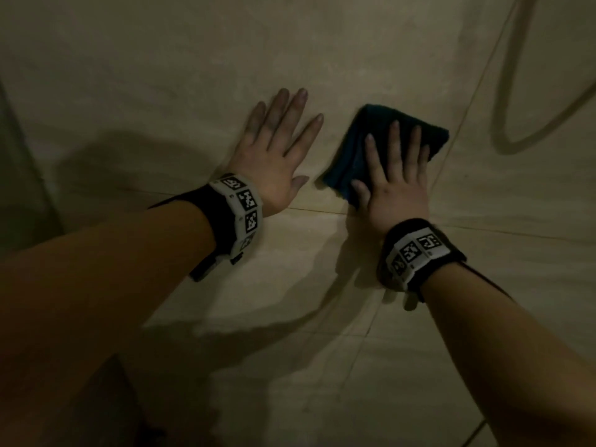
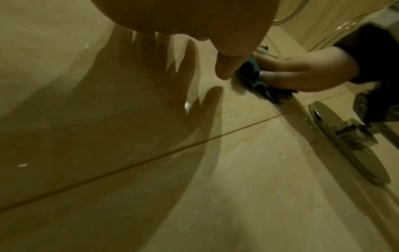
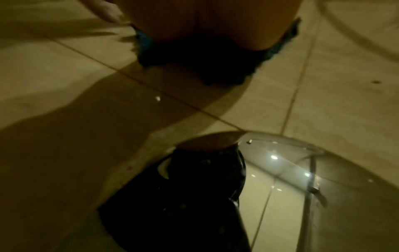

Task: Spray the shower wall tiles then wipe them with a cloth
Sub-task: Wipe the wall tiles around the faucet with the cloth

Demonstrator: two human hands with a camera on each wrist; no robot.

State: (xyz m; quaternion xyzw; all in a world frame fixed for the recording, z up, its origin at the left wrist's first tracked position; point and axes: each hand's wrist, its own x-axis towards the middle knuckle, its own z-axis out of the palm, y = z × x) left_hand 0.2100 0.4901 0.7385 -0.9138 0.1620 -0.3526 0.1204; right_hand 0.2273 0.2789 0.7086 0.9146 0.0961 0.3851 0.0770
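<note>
Both hands are up on the shower wall tiles (image 1: 193, 75), and the light is low. The right hand (image 1: 395, 185) lies flat with its fingers straight and a little spread, pressing the cloth (image 1: 358, 146) against the tile. Nothing is gripped here; the palm and fingers simply pin the cloth to the wall. The cloth is dark, blue to teal where the light catches it, folded into a rough square with a nubby, towel-like surface. Its far corners poke out beyond the fingertips, and its left edge shows in soft folds beside the thumb. It sits right of centre on the wall, just above a horizontal grout line (image 1: 316, 210), with a slanted grout line running close by on its right.

The left hand (image 1: 274, 156) is flat on bare tile just left of the cloth, fingers straight and fanned, holding nothing (its thumb points toward the cloth but stays apart from it). The tiles are large, beige and glossy, and they throw back dim reflections of both forearms.

Each wrist carries a black strap with a white band (image 1: 240, 209) of square black-and-white markers. A pale hose (image 1: 503, 91) loops down the wall at far right. In the right wrist view a shiny, rounded metal fitting (image 3: 280, 170) shows on the wall below the cloth.
</note>
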